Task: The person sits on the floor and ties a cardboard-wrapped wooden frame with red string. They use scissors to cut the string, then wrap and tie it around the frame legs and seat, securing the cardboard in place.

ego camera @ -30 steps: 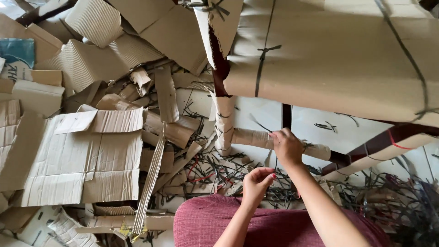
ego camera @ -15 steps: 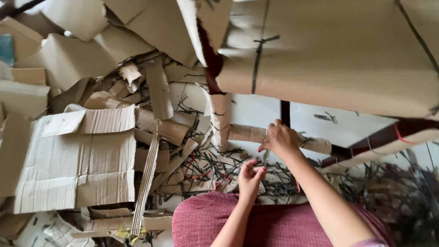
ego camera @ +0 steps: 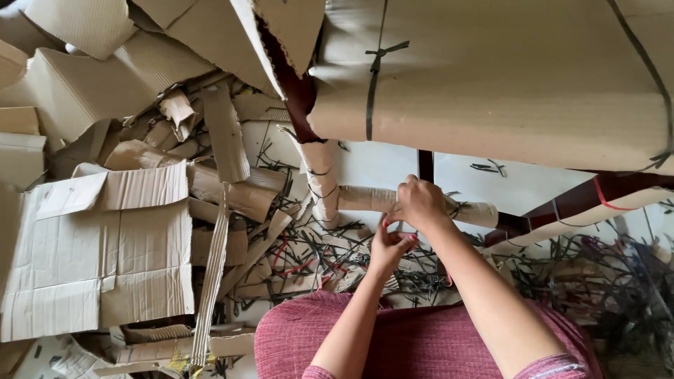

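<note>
The right hand (ego camera: 420, 203) closes its fingers over the cardboard-wrapped rail (ego camera: 365, 199) of an upturned furniture frame, steadying the wrap. The left hand (ego camera: 388, 247) sits just below, fingers pinched on something thin at the rail's underside; what it holds cannot be told. One rail is being handled. It joins one wrapped upright leg (ego camera: 321, 184). One large wrapped panel (ego camera: 505, 84) hangs above, bound by black ties. One flattened box (ego camera: 105, 245) lies on the floor among many strap offcuts.

You see matt, ribbed corrugated cardboard on the flattened box (ego camera: 105, 245); the wrapped rail (ego camera: 414, 203) wears smoother brown paper, its frame (ego camera: 295, 91) shows glossy dark-red wood, and your lap cloth (ego camera: 421, 337) looks soft, woven.
</note>
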